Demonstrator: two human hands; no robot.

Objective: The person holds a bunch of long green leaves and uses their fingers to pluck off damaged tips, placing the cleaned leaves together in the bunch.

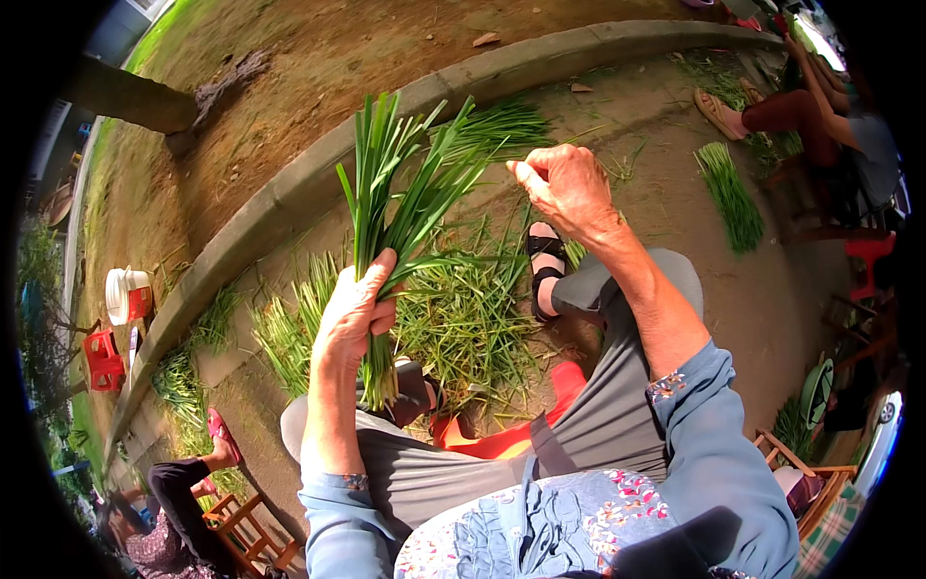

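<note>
A bunch of long flat green leaves, like garlic chives, (376, 195) is gripped in my left hand (362, 304); the leaf tips fan out above the fist and the pale stalks hang below it. To the right of the tips, my right hand (568, 184) is raised with its fingers curled and thumb and forefinger pinched together; whether a thin leaf is between them cannot be told. Loose trimmed leaves (463, 326) lie heaped on the ground between my feet. More chives (296, 326) lie left of the heap, and another pile (499, 130) lies beyond, beside the curb.
A concrete curb (311, 174) curves past bare soil. A white bucket (129, 295) and red plastic stool (103, 360) stand at left. Seated people are at lower left and upper right, near a chive bundle (729, 197). A wooden chair (817, 478) is at lower right.
</note>
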